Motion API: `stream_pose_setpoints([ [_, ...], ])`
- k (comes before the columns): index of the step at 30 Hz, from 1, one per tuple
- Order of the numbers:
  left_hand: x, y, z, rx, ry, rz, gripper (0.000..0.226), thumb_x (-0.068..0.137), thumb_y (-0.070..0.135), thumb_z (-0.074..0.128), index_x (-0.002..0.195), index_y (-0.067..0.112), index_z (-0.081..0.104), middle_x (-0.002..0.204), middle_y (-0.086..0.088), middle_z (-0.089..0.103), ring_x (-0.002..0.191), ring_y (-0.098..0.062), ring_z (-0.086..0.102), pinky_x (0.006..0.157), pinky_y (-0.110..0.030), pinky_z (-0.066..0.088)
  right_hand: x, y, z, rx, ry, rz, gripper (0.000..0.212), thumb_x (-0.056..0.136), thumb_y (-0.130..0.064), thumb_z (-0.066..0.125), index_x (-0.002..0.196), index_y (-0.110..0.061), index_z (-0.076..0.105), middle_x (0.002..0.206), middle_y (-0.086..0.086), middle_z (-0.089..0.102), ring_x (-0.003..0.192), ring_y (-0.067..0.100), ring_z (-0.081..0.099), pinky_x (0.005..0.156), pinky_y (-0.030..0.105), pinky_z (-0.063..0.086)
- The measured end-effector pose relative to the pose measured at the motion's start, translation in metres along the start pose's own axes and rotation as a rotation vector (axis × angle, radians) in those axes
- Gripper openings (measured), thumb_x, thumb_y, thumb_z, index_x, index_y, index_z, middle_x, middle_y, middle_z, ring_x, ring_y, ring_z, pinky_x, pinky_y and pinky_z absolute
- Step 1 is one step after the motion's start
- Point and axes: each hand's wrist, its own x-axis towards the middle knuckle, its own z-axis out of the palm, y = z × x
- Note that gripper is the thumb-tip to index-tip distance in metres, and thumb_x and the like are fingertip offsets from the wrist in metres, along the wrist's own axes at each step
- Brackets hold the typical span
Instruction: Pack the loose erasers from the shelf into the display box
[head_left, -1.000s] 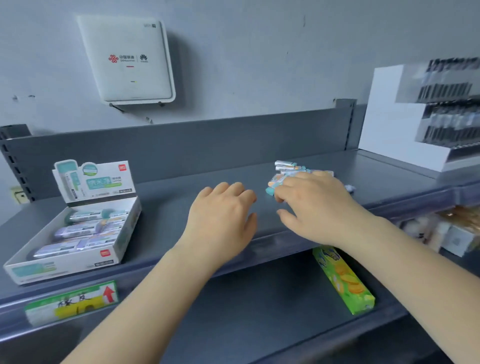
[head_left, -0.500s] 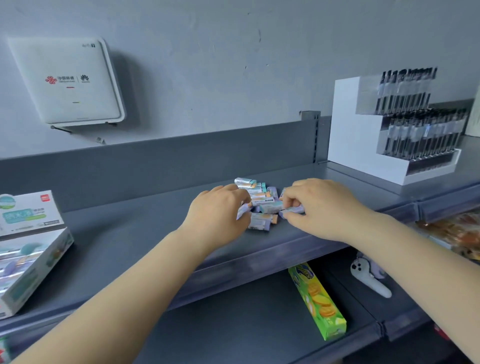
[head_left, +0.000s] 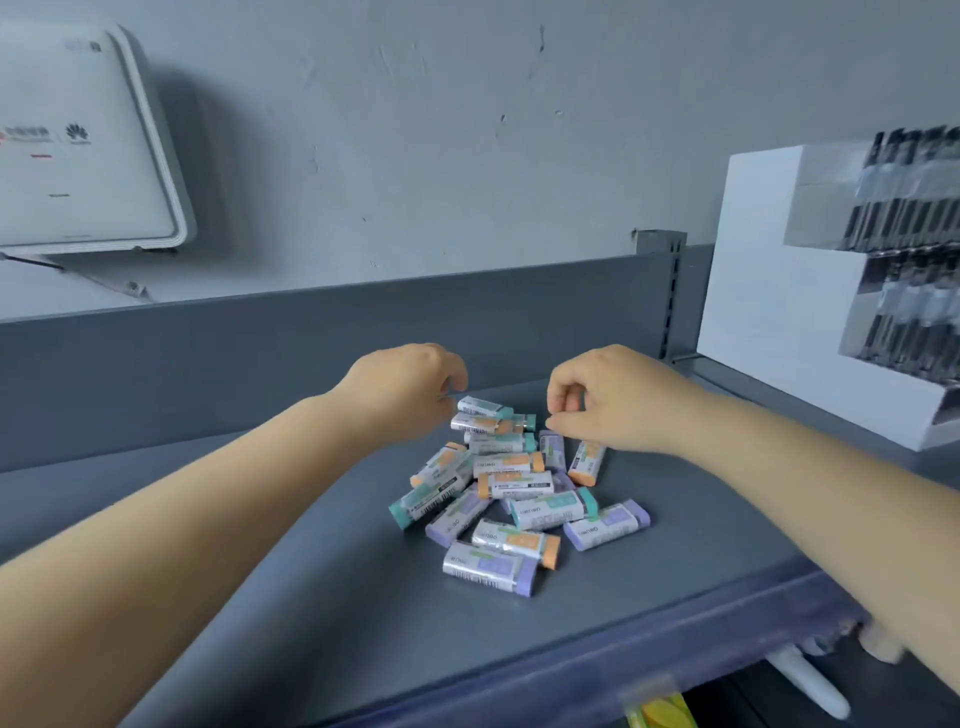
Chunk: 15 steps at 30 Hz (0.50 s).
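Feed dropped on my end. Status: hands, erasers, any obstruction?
Left hand and right hand curled at the far edge of the eraser pile, grip unclear. Pile loose on the shelf. Display box out of frame. No obstruction.

Wall-mounted white box (head_left: 78, 150), far left: cut by left edge, logo text blurred. Pen display stand (head_left: 831, 291), far right: cut by right edge, pens smeared (motion blur). Left hand (head_left: 402, 387) fingertips curl out of sight behind the eraser pile (head_left: 511, 488). Eraser print too small to read.
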Motion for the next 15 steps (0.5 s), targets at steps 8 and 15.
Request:
stream_pose_setpoints([
  [8, 0.046, -0.006, 0.022, -0.064, -0.189, 0.084, 0.027, 0.089, 0.029, 0.054, 0.116, 0.026, 0.056, 0.115, 0.008, 0.057, 0.1, -0.014, 0.055, 0.085, -0.033, 0.048, 0.059, 0.022, 0.013, 0.052, -0.155, -0.001, 0.011, 0.08, -0.031, 0.064, 0.084, -0.02, 0.066, 0.076, -0.012, 0.061, 0.076, 0.011, 0.057, 0.071, 0.032, 0.05],
  [15, 0.064, -0.008, 0.028, -0.184, -0.341, 0.159, 0.026, 0.089, 0.023, 0.055, 0.115, 0.024, 0.062, 0.114, 0.008, 0.06, 0.102, -0.011, 0.056, 0.092, -0.027, 0.044, 0.09, 0.026, 0.029, 0.081, -0.288, -0.05, 0.019, 0.076, -0.027, 0.069, 0.093, -0.019, 0.07, 0.068, -0.019, 0.055, 0.075, 0.009, 0.057, 0.071, 0.026, 0.047],
])
